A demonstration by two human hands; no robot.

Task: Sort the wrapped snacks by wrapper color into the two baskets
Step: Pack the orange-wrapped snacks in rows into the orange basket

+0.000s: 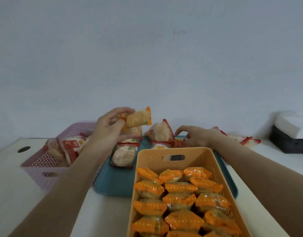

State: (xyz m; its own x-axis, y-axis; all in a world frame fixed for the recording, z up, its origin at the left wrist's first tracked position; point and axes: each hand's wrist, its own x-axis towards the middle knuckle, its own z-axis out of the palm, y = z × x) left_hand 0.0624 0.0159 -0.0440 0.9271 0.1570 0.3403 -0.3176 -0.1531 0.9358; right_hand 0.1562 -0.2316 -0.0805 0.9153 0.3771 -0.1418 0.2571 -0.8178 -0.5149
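Two hands: left [109, 129] gripping orange-edged snack [138, 118], right [193, 136] open over tray edge [113, 187]

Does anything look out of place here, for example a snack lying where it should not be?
Yes. A few red-wrapped snacks lie loose on the white table at far right, off the teal tray and outside both baskets. Nothing looks torn or spilled.
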